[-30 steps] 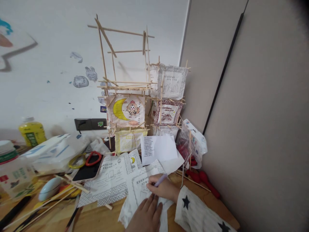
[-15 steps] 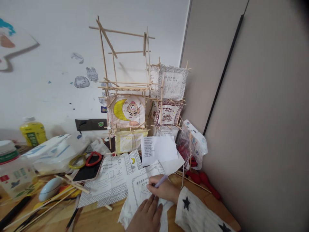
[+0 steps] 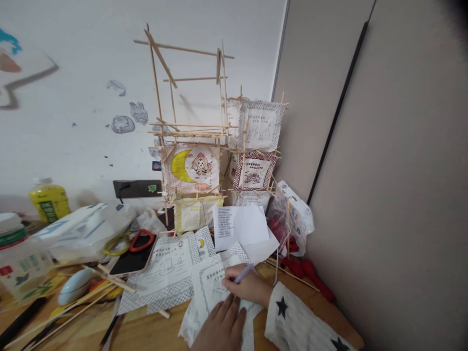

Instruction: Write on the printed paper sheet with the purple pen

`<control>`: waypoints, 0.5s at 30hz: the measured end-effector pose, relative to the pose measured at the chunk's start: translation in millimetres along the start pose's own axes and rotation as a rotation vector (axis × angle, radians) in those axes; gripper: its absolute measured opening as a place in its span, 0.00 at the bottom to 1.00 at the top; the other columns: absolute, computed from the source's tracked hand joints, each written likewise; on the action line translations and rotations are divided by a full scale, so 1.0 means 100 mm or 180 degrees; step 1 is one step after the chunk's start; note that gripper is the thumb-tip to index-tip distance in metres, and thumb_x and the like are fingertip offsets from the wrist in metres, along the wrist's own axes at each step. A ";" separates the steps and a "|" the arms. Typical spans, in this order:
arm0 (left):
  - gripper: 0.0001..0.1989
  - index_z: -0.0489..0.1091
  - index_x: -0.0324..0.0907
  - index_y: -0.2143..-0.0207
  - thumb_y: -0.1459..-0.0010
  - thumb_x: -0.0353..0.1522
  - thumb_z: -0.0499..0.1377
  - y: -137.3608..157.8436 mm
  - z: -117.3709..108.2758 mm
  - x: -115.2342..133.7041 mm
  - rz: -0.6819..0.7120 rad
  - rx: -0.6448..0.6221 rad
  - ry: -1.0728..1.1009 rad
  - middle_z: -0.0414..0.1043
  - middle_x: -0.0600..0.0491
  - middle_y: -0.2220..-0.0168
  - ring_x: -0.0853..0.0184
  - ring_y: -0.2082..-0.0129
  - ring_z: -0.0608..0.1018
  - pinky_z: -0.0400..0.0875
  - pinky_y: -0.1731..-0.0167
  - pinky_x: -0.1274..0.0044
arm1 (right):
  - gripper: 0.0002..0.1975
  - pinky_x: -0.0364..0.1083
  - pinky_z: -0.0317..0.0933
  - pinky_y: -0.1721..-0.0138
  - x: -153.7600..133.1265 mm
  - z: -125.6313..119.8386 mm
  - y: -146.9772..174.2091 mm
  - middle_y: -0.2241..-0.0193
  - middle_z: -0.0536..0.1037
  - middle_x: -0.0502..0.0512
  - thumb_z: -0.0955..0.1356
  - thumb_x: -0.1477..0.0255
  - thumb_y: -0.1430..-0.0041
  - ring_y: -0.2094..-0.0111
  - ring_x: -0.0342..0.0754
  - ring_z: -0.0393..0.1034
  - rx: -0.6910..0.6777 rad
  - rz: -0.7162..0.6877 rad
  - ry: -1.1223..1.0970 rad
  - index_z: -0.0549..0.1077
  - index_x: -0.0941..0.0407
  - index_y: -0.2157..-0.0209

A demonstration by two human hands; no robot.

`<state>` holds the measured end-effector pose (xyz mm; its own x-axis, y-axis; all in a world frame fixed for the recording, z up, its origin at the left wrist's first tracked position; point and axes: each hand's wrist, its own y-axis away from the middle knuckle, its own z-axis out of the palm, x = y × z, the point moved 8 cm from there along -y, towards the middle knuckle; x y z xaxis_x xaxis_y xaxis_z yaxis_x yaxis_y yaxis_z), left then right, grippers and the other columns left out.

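Observation:
A thin white sheet (image 3: 204,304) with a drawn border, handwriting and line sketching lies at the table's front. My right hand (image 3: 252,287) grips a light purple pen (image 3: 243,273) over its middle; the pen's tip is hidden behind the fingers. Flat on the lower part of the same sheet rests my left hand (image 3: 223,324), fingers stretched out and holding nothing. Just left is another drawn sheet (image 3: 171,270) showing boats and a patterned border. Behind stand a printed-text page (image 3: 224,229) and a small drawing with a yellow moon (image 3: 202,242).
A stick frame (image 3: 193,131) hung with drawn panels rises at the back. To the left are scissors (image 3: 142,241) on a phone (image 3: 131,261), loose sticks (image 3: 84,304), a plastic bottle (image 3: 22,263) and a yellow bottle (image 3: 49,200). A plastic bag (image 3: 298,219) sits right, by a grey cabinet (image 3: 387,170).
Both hands hold nearly the same places, the pen still in my right hand. The whole view has shifted very slightly.

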<state>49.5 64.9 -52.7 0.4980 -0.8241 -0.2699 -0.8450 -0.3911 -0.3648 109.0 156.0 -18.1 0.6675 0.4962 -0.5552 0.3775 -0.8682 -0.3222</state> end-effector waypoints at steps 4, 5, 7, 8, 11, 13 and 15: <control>0.26 0.61 0.37 0.48 0.52 0.23 0.56 -0.01 -0.02 0.00 0.0019 0.0017 -0.0096 0.66 0.43 0.48 0.56 0.49 0.68 0.66 0.53 0.69 | 0.12 0.39 0.50 0.75 0.00 0.00 -0.01 0.82 0.62 0.44 0.63 0.70 0.45 0.78 0.40 0.58 0.0015 0.0015 -0.0030 0.61 0.56 0.80; 0.26 0.62 0.37 0.48 0.52 0.23 0.56 -0.01 -0.03 0.01 0.0041 0.0013 -0.0114 0.66 0.42 0.48 0.56 0.49 0.69 0.66 0.53 0.69 | 0.12 0.39 0.49 0.75 0.00 0.00 -0.01 0.82 0.63 0.44 0.63 0.71 0.45 0.78 0.40 0.58 0.0029 0.0013 -0.0052 0.61 0.56 0.80; 0.25 0.62 0.36 0.49 0.52 0.23 0.55 -0.02 -0.05 0.01 0.0088 0.0006 -0.0135 0.66 0.42 0.49 0.56 0.50 0.70 0.67 0.54 0.69 | 0.12 0.39 0.49 0.76 0.00 0.00 -0.01 0.82 0.63 0.43 0.63 0.71 0.45 0.78 0.39 0.58 0.0058 -0.0020 -0.0078 0.61 0.56 0.81; 0.25 0.62 0.36 0.48 0.52 0.23 0.55 -0.02 -0.06 0.02 0.0106 0.0001 -0.0137 0.66 0.42 0.48 0.56 0.50 0.70 0.67 0.55 0.69 | 0.12 0.39 0.49 0.76 0.00 0.00 -0.01 0.82 0.63 0.43 0.63 0.71 0.45 0.78 0.39 0.58 0.0069 -0.0043 -0.0079 0.61 0.56 0.81; 0.25 0.62 0.36 0.48 0.52 0.23 0.55 -0.03 -0.06 0.03 0.0135 -0.0045 -0.0166 0.66 0.41 0.49 0.55 0.51 0.70 0.68 0.55 0.68 | 0.12 0.39 0.50 0.75 0.00 0.00 0.00 0.82 0.63 0.43 0.63 0.71 0.44 0.78 0.40 0.58 0.0077 -0.0060 -0.0046 0.61 0.56 0.80; 0.25 0.62 0.36 0.48 0.52 0.23 0.55 -0.04 -0.04 0.02 0.0110 -0.0122 -0.0160 0.66 0.41 0.49 0.55 0.51 0.70 0.68 0.55 0.68 | 0.12 0.39 0.50 0.75 -0.01 -0.01 0.00 0.82 0.63 0.44 0.63 0.71 0.44 0.77 0.40 0.59 0.0072 -0.0028 0.0025 0.62 0.56 0.80; 0.26 0.62 0.37 0.48 0.53 0.23 0.55 -0.04 -0.02 0.02 0.0071 -0.0186 -0.0108 0.66 0.42 0.49 0.55 0.51 0.70 0.68 0.55 0.68 | 0.11 0.39 0.50 0.75 -0.03 -0.02 0.01 0.82 0.64 0.44 0.63 0.71 0.45 0.77 0.40 0.59 0.0063 -0.0027 0.0079 0.62 0.56 0.80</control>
<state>53.5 64.3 -49.4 0.4843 -0.8189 -0.3079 -0.8654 -0.3968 -0.3059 108.9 154.2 -15.1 0.6801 0.5032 -0.5332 0.3706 -0.8635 -0.3422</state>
